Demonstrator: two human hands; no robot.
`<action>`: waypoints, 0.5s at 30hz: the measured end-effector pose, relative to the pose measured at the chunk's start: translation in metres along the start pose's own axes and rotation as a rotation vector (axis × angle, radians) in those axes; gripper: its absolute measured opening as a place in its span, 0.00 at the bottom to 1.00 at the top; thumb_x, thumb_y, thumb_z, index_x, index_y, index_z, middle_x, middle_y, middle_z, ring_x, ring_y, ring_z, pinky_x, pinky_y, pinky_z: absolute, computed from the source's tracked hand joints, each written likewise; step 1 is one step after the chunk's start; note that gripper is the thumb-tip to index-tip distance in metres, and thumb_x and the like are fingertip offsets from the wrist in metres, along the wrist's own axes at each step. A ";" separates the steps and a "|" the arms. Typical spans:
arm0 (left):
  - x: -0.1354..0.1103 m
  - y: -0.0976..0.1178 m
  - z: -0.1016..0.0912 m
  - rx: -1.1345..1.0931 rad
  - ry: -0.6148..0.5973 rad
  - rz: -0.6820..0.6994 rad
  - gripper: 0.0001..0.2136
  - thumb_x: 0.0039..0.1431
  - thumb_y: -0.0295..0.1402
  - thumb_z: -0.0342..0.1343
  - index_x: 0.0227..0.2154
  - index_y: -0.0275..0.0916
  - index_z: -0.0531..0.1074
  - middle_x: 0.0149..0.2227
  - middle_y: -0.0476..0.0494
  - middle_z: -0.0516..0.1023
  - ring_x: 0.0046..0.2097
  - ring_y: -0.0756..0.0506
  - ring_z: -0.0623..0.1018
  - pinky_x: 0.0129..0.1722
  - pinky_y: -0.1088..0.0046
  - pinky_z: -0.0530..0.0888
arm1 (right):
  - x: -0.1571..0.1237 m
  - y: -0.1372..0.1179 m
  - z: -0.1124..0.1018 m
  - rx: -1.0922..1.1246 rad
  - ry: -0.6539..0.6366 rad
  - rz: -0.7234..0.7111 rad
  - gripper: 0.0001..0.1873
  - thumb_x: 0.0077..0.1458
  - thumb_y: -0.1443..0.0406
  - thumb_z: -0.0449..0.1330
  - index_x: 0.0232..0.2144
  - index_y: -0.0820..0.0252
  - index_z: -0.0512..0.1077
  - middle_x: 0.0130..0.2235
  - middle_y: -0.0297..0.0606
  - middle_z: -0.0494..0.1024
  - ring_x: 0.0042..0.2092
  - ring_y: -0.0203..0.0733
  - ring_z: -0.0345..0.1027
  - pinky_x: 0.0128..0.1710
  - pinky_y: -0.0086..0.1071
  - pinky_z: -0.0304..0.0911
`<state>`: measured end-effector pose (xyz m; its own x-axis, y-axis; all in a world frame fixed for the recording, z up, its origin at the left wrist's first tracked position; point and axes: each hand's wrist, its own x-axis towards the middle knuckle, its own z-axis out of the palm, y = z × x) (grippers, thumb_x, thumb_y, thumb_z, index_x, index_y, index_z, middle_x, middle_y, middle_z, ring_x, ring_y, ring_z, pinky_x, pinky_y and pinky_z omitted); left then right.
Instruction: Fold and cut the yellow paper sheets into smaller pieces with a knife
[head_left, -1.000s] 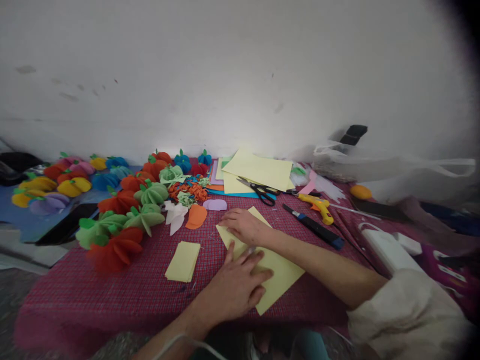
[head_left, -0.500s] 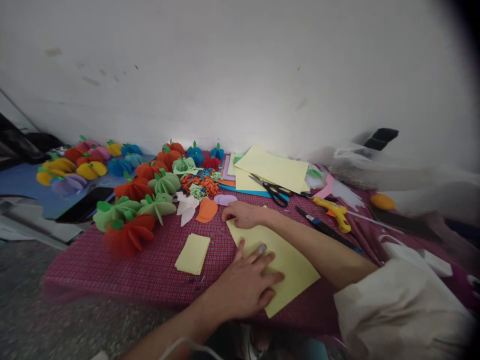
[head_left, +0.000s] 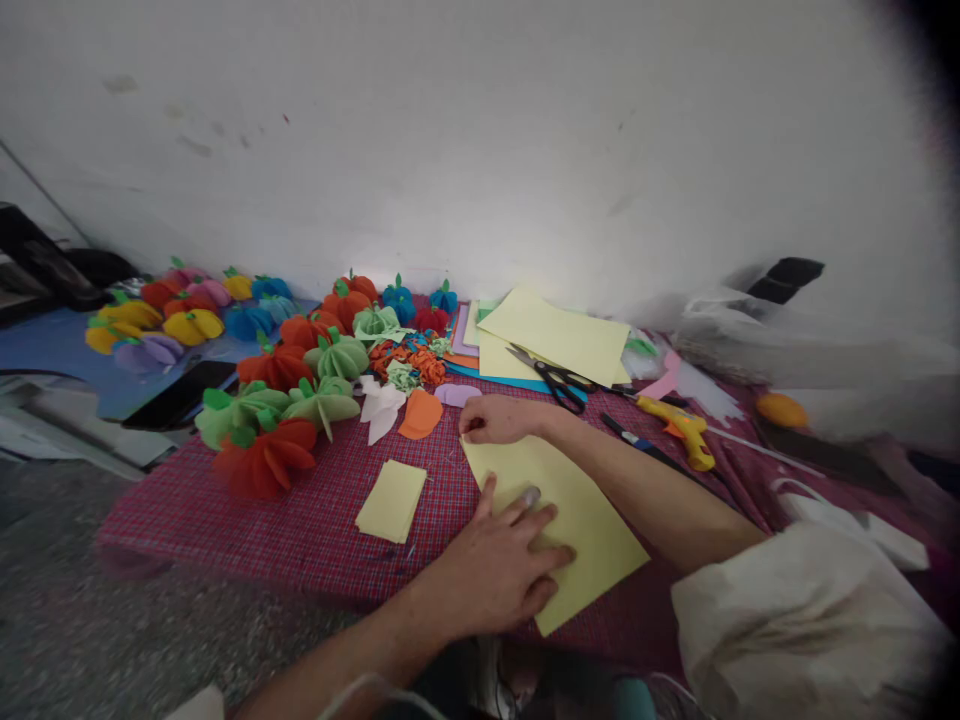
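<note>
A sheet of pale yellow paper [head_left: 592, 530] lies at an angle on the table in front of me. My left hand [head_left: 506, 560] rests flat on it with the fingers spread, a grey cover on one fingertip. At the sheet's far left corner, my right hand [head_left: 499, 418] is closed, its fingertips pinched at the paper's edge. The forearm crosses above the sheet's upper side. To the left sits a small stack of yellow paper rectangles [head_left: 392, 501]. Just beyond the right hand are purple paper cutouts [head_left: 456, 395] and orange paper cutouts [head_left: 421, 414].
Several colourful paper pumpkins [head_left: 274, 365] crowd the left side. Black scissors [head_left: 555, 380] lie on stacked coloured sheets [head_left: 570, 335] at the back. A yellow glue gun [head_left: 686, 430] and a dark cutter knife [head_left: 637, 440] lie to the right, near plastic bags [head_left: 742, 330].
The view has shifted slightly, so everything sits a little further right. My right hand's fingers have curled in more at the paper's corner. My left hand stays flat on the sheet.
</note>
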<state>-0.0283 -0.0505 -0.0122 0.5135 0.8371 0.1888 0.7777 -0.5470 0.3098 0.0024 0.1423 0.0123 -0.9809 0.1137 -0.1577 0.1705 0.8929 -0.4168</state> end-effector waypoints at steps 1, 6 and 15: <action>0.000 0.000 0.000 0.000 -0.001 0.002 0.15 0.59 0.38 0.44 0.50 0.52 0.62 0.57 0.47 0.58 0.60 0.39 0.54 0.55 0.43 0.44 | 0.001 0.002 0.000 0.003 -0.004 0.000 0.10 0.50 0.68 0.53 0.32 0.65 0.73 0.32 0.37 0.75 0.30 0.33 0.64 0.29 0.25 0.56; 0.000 0.000 0.000 0.014 0.002 -0.001 0.15 0.59 0.39 0.44 0.50 0.52 0.62 0.57 0.47 0.58 0.60 0.39 0.54 0.55 0.42 0.43 | 0.006 0.006 0.002 -0.040 -0.003 0.019 0.09 0.51 0.66 0.54 0.30 0.65 0.73 0.29 0.36 0.75 0.28 0.32 0.63 0.27 0.24 0.54; 0.000 0.000 0.002 0.023 0.006 -0.007 0.15 0.59 0.38 0.44 0.50 0.52 0.62 0.58 0.48 0.57 0.60 0.39 0.53 0.56 0.43 0.43 | 0.008 -0.002 -0.002 -0.119 -0.023 0.072 0.09 0.49 0.65 0.55 0.27 0.64 0.74 0.28 0.36 0.74 0.28 0.33 0.62 0.27 0.25 0.52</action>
<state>-0.0277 -0.0507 -0.0137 0.5061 0.8408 0.1920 0.7892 -0.5413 0.2901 -0.0057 0.1421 0.0133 -0.9639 0.1706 -0.2042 0.2267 0.9284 -0.2944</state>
